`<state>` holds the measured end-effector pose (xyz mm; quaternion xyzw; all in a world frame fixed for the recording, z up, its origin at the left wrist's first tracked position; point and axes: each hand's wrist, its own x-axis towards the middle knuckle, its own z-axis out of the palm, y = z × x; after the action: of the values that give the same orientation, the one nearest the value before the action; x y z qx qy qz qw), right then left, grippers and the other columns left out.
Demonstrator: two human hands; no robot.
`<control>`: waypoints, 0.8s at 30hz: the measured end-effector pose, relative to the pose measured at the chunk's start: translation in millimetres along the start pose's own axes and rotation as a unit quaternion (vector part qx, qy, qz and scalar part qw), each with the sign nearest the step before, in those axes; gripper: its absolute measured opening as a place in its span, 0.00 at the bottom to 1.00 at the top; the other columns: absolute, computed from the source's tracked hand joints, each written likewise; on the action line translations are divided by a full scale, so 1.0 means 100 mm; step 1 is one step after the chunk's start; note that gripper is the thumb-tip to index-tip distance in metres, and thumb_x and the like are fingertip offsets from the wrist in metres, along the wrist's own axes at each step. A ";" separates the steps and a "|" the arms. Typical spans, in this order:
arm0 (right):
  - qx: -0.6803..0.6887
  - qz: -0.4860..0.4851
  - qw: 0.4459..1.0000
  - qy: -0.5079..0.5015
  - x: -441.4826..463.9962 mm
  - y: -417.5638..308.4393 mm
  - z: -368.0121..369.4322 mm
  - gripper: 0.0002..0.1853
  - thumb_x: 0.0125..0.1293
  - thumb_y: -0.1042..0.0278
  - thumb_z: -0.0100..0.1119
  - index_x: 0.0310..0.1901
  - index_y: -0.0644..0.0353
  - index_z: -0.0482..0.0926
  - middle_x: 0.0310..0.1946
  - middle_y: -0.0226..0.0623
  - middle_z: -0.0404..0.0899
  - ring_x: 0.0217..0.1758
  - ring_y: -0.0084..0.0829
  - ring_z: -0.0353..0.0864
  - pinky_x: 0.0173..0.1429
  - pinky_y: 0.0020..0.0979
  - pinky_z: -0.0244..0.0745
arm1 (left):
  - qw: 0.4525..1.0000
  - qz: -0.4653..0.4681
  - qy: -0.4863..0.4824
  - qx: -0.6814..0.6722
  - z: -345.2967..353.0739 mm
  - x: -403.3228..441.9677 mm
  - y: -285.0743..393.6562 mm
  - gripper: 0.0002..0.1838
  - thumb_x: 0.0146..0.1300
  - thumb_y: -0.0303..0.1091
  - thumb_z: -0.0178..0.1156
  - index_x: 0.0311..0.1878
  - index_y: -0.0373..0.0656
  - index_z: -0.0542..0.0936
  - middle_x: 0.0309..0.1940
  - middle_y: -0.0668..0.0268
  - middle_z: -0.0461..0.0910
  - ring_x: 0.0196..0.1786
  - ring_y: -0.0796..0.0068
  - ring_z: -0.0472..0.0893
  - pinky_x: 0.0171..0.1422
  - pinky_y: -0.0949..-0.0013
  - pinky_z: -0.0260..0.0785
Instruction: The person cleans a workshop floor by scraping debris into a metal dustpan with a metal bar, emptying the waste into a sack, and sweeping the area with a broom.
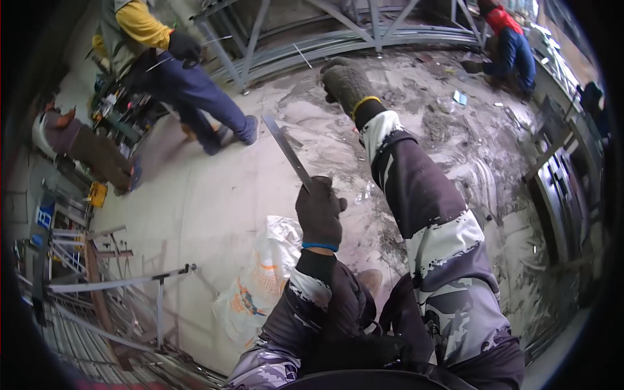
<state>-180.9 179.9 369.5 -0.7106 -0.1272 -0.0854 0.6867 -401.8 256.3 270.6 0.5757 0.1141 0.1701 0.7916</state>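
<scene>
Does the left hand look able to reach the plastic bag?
Probably yes: the plastic bag shows beside the left sleeve with nothing visible between, though the left hand holds a metal strip.

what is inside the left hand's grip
The left hand is closed around the near end of a flat metal strip; the rest sticks out in view. The gripped part is covered, so its shape cannot be seen.

Partly out of sight
My left hand (320,214) covers the near end of the metal strip (288,151); my right hand's (349,84) palm is hidden; the top edge crops the yellow-sleeved person (185,83).
</scene>
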 end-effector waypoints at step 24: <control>0.160 0.017 0.977 -0.139 0.17 -0.14 1.87 0.11 0.56 0.76 0.62 0.41 0.70 0.81 0.31 0.47 0.82 0.29 0.33 0.85 0.32 0.30 0.83 | 0.988 0.108 0.108 0.023 -0.85 -0.21 0.58 0.08 0.72 0.34 0.49 0.44 0.39 0.72 0.28 0.69 0.69 0.27 0.79 0.70 0.35 0.70 0.71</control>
<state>-179.0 368.4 380.2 -0.5983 -0.2209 0.0475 0.7688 -461.4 338.4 298.8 0.5806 0.1401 0.3130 0.7384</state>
